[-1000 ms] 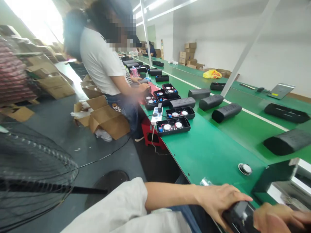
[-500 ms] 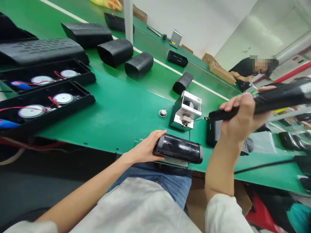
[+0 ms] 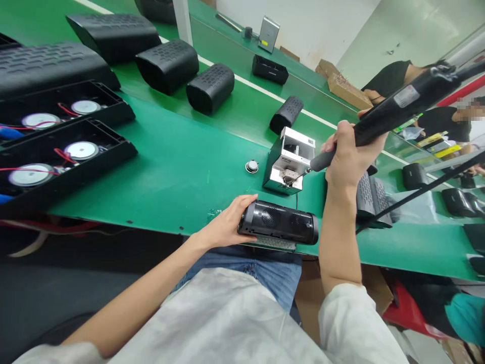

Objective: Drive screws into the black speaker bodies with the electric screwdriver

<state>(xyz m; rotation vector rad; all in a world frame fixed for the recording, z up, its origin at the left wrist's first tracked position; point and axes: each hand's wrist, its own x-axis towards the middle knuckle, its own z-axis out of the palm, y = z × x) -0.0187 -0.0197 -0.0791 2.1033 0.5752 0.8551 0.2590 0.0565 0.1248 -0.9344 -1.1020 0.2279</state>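
The left hand (image 3: 231,222) clasps the left end of the black cylindrical speaker (image 3: 280,222), fingers on the upper side and thumb on the lower side, so that the end is pinched between them. The speaker lies lengthwise along the near edge of the green table (image 3: 182,151), directly in front of the wearer, with a grey patterned pad (image 3: 275,243) showing beneath its near side. The right hand (image 3: 346,151) is wrapped closed around the grip of the black power screwdriver (image 3: 401,108), above the table and to the right of the speaker. The tool is tilted: its rear end points up and to the right, and its thin bit points down and to the left, at the front opening of the screw dispenser (image 3: 290,159). Contact between bit and dispenser cannot be confirmed. The dispenser stands upright between the speaker and the table's far edge. A small round silver part (image 3: 251,166) lies just beside it, on the left. Toward the table's left end, two open black housings (image 3: 123,152) lie side by side; each contains two round white-faced parts and red wires. Beyond the far edge, black perforated cases (image 3: 212,88) are spaced along a white line (image 3: 257,88). Further patterned cases (image 3: 367,197) sit near the right forearm.
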